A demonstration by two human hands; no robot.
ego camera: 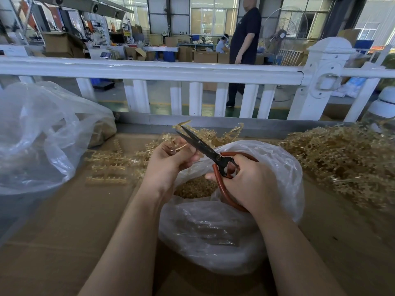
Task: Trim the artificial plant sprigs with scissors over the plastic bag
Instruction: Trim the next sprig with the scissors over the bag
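My left hand [168, 161] pinches a tan artificial sprig [210, 133] by its stem, holding it up over the clear plastic bag [275, 167]. My right hand [245, 184] grips the red-brown loop handles of black scissors [198, 144]. The blades are slightly apart and point up and left, crossing just right of my left fingers. The bag's mouth shows a heap of small tan cuttings [195, 186] inside. A big pile of tangled tan sprigs [346, 161] lies to the right.
Stripped tan stems [109, 165] lie in rows at left on the cardboard-covered table [64, 231]. A second crumpled clear bag [38, 133] sits far left. A white fence rail [149, 69] runs along the table's far edge; a person [243, 50] stands beyond it.
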